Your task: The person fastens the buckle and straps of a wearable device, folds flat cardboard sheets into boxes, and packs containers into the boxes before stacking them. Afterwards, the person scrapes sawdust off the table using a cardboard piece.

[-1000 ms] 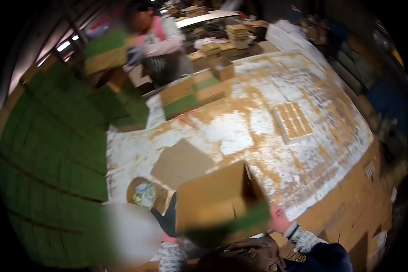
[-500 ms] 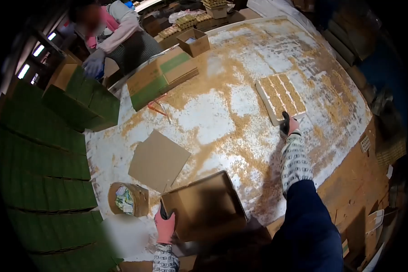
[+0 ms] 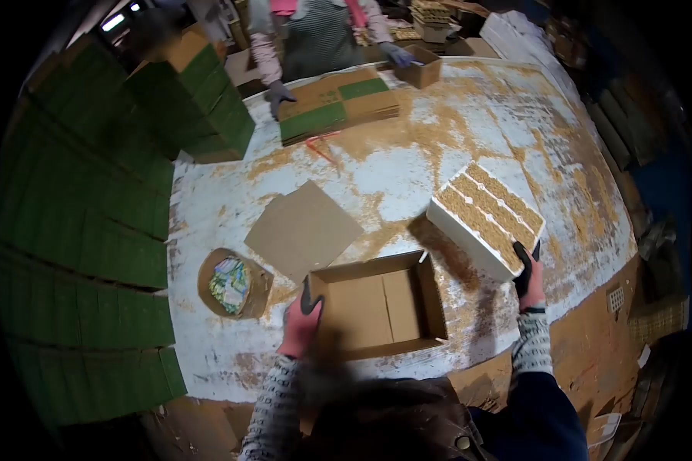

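My left hand (image 3: 303, 321), in a pink and black glove, grips the left wall of an open cardboard box (image 3: 354, 307). Bare creased cardboard shows at the bottom of the box. At its right, my gloved right hand (image 3: 529, 276) holds a white tray (image 3: 469, 236) by its near right corner. Brown granules fill the tray's long rows, with white dividers between them. The tray is tilted and seems raised off the table, judging by the dark shadow beside it. Beyond the box lies a flat cardboard sheet (image 3: 304, 229).
A round tub (image 3: 257, 288) of small colourful packets stands left. Green cartons (image 3: 92, 307) are stacked along the left side. Across the granule-strewn table (image 3: 407, 177), a co-worker (image 3: 319, 38) touches folded cartons (image 3: 338, 104) and a small box (image 3: 419, 73).
My right hand has brought the tray up and nearer, tilting it beside the box. The view has shifted, and the co-worker now stands behind the folded cartons.
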Available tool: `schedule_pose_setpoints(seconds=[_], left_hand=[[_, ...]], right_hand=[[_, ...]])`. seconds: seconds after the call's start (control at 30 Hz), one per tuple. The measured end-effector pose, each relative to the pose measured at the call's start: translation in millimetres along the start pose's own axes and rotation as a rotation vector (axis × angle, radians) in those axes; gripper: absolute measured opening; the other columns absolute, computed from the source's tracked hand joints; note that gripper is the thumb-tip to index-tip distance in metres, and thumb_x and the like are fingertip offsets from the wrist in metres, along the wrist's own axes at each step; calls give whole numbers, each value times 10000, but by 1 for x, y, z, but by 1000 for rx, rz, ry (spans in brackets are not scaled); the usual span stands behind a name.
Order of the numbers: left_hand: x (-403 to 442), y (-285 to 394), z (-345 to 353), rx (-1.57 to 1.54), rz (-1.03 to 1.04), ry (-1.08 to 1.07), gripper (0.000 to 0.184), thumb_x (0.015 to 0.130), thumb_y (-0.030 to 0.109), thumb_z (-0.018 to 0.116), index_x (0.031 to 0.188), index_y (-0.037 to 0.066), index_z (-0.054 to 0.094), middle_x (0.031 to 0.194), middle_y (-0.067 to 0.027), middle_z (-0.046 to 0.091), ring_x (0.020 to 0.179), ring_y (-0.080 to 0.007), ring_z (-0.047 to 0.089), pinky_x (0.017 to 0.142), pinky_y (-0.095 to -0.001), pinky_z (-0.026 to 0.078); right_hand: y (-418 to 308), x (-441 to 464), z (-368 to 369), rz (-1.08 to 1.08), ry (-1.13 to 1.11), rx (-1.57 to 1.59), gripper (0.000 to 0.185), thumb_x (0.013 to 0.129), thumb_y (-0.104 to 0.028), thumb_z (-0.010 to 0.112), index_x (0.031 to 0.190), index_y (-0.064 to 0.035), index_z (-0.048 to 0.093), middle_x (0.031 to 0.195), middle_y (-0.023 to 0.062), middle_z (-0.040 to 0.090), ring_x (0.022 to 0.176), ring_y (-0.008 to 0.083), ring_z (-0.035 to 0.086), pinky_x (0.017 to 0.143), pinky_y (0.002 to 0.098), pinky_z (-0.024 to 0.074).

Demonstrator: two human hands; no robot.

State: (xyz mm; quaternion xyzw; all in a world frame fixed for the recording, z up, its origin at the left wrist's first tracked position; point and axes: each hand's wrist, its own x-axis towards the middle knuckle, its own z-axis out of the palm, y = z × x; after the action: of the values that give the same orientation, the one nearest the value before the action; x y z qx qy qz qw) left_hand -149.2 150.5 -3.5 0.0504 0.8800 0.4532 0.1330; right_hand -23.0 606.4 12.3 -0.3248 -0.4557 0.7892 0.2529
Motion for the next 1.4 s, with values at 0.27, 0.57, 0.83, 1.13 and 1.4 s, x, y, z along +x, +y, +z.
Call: schedule_pose_setpoints(seconds=[0.27,0.57,0.83,1.13,1.4], left_hand=[[27,-11,-3,-708,-211,-205,528,925,445,407,1199,11,532,1010,-176,624,954,-278,584,843,-368,455],[7,-29,-7,-402,95,-98,478,800,186,680,1189,-46,529,1111,-158,634,1006,-190,583,886,-307,440],[13,-60,-12,-320,83,-194,469,759,194,701,1158,-5,553,1027,-160,651,943,-253,617,848,-318,454],[17,-66,-165,-199,-197,415,420,745,287,737,1045,13,630,1126,-174,595,1052,-245,569,869,-359,457],[50,-158,-171,610,-107,569,548,684,280,756,1150,71,557,1000,-118,626,949,-306,582,844,-422,432]], right_hand=[[-5,-119,72,-753,-853,-891,460,727,22,667,1175,-32,578,1185,158,596,1153,315,530,985,399,406],[10,-110,125,236,-718,-673,607,811,-29,666,1352,24,395,1136,84,612,992,119,557,848,275,473],[93,-62,93,-34,-822,-1511,802,733,-180,765,1373,-10,313,920,157,665,809,288,653,714,350,516],[111,-66,220,-497,-1225,-2036,557,760,-436,699,1005,51,587,845,168,670,739,275,673,656,373,535],[276,80,327,-297,-558,-1834,1168,632,-409,825,1418,56,95,1240,268,516,1112,344,559,948,377,453]])
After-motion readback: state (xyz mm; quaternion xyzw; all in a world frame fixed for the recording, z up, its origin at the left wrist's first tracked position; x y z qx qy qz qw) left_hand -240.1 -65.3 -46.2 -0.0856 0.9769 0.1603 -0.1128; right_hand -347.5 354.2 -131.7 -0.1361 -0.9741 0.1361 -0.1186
